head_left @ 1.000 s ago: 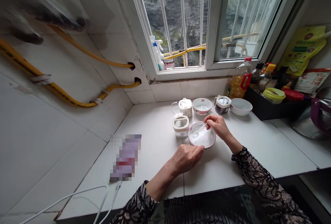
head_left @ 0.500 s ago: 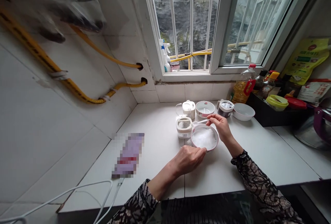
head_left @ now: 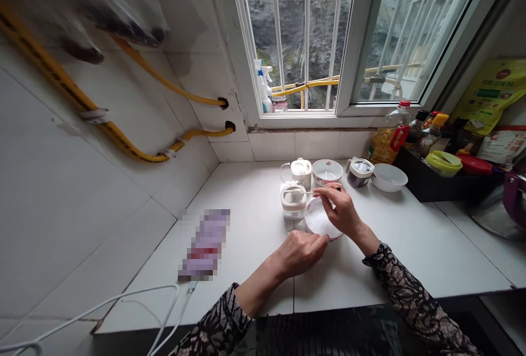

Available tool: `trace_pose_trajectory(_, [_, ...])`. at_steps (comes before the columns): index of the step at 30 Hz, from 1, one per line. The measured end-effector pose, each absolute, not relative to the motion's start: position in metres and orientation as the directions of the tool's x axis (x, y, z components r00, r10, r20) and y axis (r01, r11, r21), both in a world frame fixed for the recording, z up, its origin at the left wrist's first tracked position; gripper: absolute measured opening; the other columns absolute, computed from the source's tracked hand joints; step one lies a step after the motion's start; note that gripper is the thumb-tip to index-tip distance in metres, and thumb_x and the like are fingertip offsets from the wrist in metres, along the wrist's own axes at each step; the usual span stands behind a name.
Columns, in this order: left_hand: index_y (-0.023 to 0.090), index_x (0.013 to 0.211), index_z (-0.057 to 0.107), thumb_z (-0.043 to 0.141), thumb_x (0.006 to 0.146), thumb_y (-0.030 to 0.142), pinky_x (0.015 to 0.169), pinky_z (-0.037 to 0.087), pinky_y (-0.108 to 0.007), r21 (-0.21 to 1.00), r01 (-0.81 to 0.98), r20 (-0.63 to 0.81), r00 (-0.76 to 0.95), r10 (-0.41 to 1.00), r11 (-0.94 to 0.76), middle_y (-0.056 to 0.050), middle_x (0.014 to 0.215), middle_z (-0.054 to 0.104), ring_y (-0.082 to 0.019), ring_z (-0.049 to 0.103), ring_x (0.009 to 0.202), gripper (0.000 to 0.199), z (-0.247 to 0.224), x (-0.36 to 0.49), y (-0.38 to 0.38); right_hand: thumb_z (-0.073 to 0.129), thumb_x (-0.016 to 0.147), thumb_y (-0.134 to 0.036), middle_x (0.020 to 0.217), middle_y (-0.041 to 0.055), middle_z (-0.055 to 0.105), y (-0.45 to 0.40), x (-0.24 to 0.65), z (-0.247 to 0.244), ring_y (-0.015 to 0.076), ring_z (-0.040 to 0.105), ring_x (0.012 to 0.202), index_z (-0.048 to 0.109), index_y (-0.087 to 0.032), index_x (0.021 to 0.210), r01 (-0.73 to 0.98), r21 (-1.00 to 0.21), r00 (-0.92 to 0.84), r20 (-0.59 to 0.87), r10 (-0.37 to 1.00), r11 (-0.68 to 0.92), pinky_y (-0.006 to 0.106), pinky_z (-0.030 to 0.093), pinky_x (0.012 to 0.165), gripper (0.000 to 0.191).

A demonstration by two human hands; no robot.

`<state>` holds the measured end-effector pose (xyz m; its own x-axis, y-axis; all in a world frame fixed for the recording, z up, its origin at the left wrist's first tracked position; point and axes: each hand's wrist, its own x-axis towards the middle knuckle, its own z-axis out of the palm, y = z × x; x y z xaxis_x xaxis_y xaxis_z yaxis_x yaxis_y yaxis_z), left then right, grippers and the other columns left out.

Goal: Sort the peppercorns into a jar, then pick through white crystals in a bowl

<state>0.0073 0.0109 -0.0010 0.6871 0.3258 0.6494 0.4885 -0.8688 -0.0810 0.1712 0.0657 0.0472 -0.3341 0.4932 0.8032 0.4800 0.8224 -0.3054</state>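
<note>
My left hand is closed on the near rim of a bowl that holds a white grainy substance. Between the thumb and fingers of my right hand is the thin handle of a small white spoon. The spoon's head reaches into the mouth of a clear jar just left of the bowl, and what it carries is too small to tell. My right hand hides the bowl's right side. Behind the jar is a second lidded container, and next to it a patterned bowl.
A jar with dark contents and a white bowl stand to the right. Farther right are an oil bottle and a black box of condiments. A blurred purple object with a white cable lies at left.
My right hand has moved left with the spoon, from above the bowl to the clear jar's mouth. My left hand stays on the bowl's rim.
</note>
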Motion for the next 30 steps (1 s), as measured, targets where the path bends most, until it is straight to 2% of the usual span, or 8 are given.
trace_pose_trajectory(3, [0.015, 0.086, 0.055, 0.035, 0.098, 0.012, 0.041, 0.033, -0.023, -0.079, 0.486, 0.639, 0.695, 0.33, -0.87, 0.003, 0.057, 0.053, -0.01, 0.048, 0.045, 0.024, 0.001, 0.007, 0.01, 0.051, 0.09, -0.014, 0.074, 0.0035, 0.073, 0.065, 0.181, 0.051, 0.0225, 0.067, 0.08, 0.068, -0.021, 0.096, 0.515, -0.421, -0.188, 0.794, 0.578, 0.746, 0.039, 0.049, 0.084, 0.02])
trace_pose_trajectory(6, [0.015, 0.086, 0.055, 0.035, 0.098, 0.012, 0.042, 0.033, -0.022, -0.068, 0.481, 0.644, 0.691, 0.33, -0.874, 0.003, 0.058, 0.054, -0.01, 0.048, 0.045, 0.024, 0.001, 0.008, 0.01, 0.052, 0.084, -0.014, 0.068, 0.0026, 0.071, 0.066, 0.19, 0.05, 0.0226, 0.064, 0.073, 0.069, -0.021, 0.083, 0.581, -0.469, -0.132, 0.752, 0.646, 0.665, 0.037, 0.048, 0.078, 0.019])
trace_pose_trajectory(9, [0.015, 0.085, 0.055, 0.035, 0.099, 0.012, 0.041, 0.032, -0.023, -0.068, 0.492, 0.649, 0.683, 0.336, -0.868, 0.003, 0.057, 0.054, -0.01, 0.047, 0.044, 0.024, 0.001, 0.008, 0.01, 0.051, 0.08, -0.014, 0.067, 0.0024, 0.07, 0.066, 0.193, 0.047, 0.0203, 0.06, 0.066, 0.067, -0.022, 0.073, 0.626, -0.466, -0.148, 0.716, 0.682, 0.625, 0.035, 0.047, 0.076, 0.018])
trace_pose_trajectory(14, [0.016, 0.084, 0.055, 0.036, 0.098, 0.012, 0.041, 0.029, -0.023, -0.073, 0.501, 0.651, 0.679, 0.34, -0.862, 0.004, 0.055, 0.051, -0.009, 0.045, 0.043, 0.024, 0.001, 0.008, 0.009, 0.051, 0.076, -0.013, 0.059, -0.0001, 0.066, 0.063, 0.184, 0.044, 0.0164, 0.056, 0.057, 0.066, -0.021, 0.069, 0.628, -0.498, -0.219, 0.624, 0.75, 0.598, 0.032, 0.046, 0.075, 0.018])
trace_pose_trajectory(19, [0.016, 0.083, 0.053, 0.034, 0.099, 0.012, 0.04, 0.028, -0.023, -0.075, 0.497, 0.655, 0.678, 0.333, -0.864, 0.004, 0.055, 0.051, -0.009, 0.045, 0.043, 0.025, 0.001, 0.008, 0.009, 0.049, 0.075, -0.016, 0.055, -0.0011, 0.065, 0.062, 0.179, 0.042, 0.0148, 0.056, 0.055, 0.066, -0.021, 0.067, 0.554, -0.647, -0.202, 0.505, 0.839, 0.523, 0.029, 0.046, 0.068, 0.019])
trace_pose_trajectory(24, [0.016, 0.085, 0.053, 0.035, 0.099, 0.012, 0.041, 0.03, -0.024, -0.078, 0.497, 0.639, 0.69, 0.339, -0.865, 0.004, 0.057, 0.053, -0.009, 0.047, 0.044, 0.024, 0.001, 0.007, 0.01, 0.049, 0.071, -0.021, 0.049, -0.0023, 0.06, 0.068, 0.185, 0.042, 0.0131, 0.055, 0.049, 0.066, -0.019, 0.066, 0.376, -0.854, -0.092, 0.352, 0.932, 0.36, 0.025, 0.044, 0.056, 0.018])
trace_pose_trajectory(30, [0.017, 0.084, 0.053, 0.035, 0.099, 0.012, 0.042, 0.029, -0.024, -0.075, 0.496, 0.644, 0.686, 0.338, -0.865, 0.004, 0.057, 0.052, -0.009, 0.048, 0.045, 0.024, 0.001, 0.008, 0.009, 0.051, 0.064, -0.026, 0.046, -0.0023, 0.058, 0.075, 0.191, 0.044, 0.0132, 0.053, 0.047, 0.065, -0.018, 0.063, 0.225, -0.943, -0.033, 0.244, 0.969, 0.245, 0.025, 0.043, 0.053, 0.016])
